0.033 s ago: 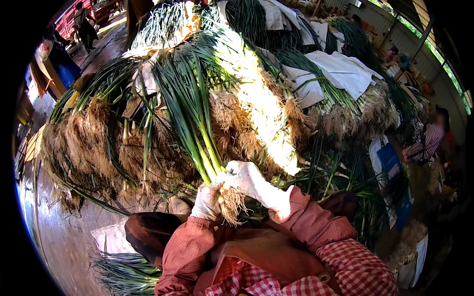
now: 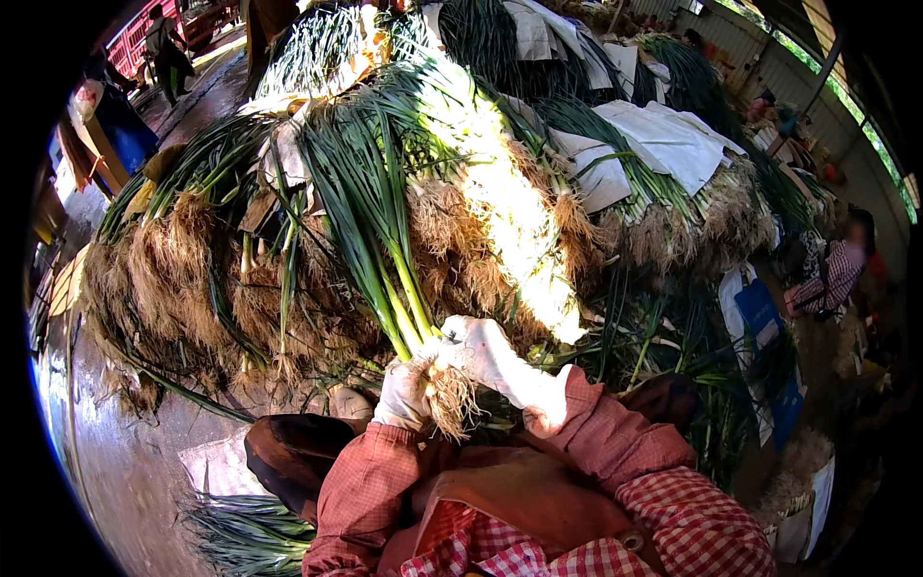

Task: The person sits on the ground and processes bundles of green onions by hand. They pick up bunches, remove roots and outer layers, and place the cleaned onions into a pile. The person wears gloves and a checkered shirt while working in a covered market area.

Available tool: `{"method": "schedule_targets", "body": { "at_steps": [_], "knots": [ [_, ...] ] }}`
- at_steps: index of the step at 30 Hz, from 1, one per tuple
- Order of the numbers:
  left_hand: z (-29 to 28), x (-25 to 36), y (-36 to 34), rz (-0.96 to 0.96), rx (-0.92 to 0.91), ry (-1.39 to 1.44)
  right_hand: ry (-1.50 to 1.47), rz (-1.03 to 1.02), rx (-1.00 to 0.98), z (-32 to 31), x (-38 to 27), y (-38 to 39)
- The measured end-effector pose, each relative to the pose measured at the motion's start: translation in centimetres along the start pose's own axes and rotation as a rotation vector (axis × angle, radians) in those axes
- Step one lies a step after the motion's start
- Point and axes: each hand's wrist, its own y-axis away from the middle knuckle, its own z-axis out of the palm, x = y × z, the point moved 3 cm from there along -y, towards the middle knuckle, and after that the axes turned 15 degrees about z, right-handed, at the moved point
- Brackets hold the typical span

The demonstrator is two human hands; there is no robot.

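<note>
In front of me, a few leeks [image 2: 409,298] stand tilted, roots down, with green leaves leaning up and left over the heap. My left hand [image 2: 403,395], in a pale glove, is closed round their lower stalks from the left side. From the right, my right hand [image 2: 478,346], gloved too, is closed against the white stalk bases, just above the roots. Its fingertips are partly hidden among the stalks. A tuft of tan roots [image 2: 449,399] hangs between the two hands.
A large heap of leeks [image 2: 183,240] lies ahead, roots toward me. White sheets [image 2: 663,144] cover bundles on the right. More leeks [image 2: 250,534] lie by my left knee. A seated person [image 2: 832,274] is at the right; another person [image 2: 165,56] stands far left.
</note>
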Motion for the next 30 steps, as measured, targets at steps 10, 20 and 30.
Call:
{"method": "schedule_targets", "body": {
  "at_steps": [10, 20, 30],
  "knots": [
    [0.1, 1.4, 0.4, -0.035, 0.024, -0.007, 1.35, -0.211, 0.901, -17.0, -6.8, 2.3],
    [2.3, 1.6, 0.7, 0.039, -0.015, -0.175, 1.076, -0.102, 0.214, -0.2, -4.9, -1.8],
    [1.1, 1.6, 1.2, 0.055, 0.017, -0.321, 0.037, 0.171, -0.106, -0.2, 2.6, -6.7]
  ]
}}
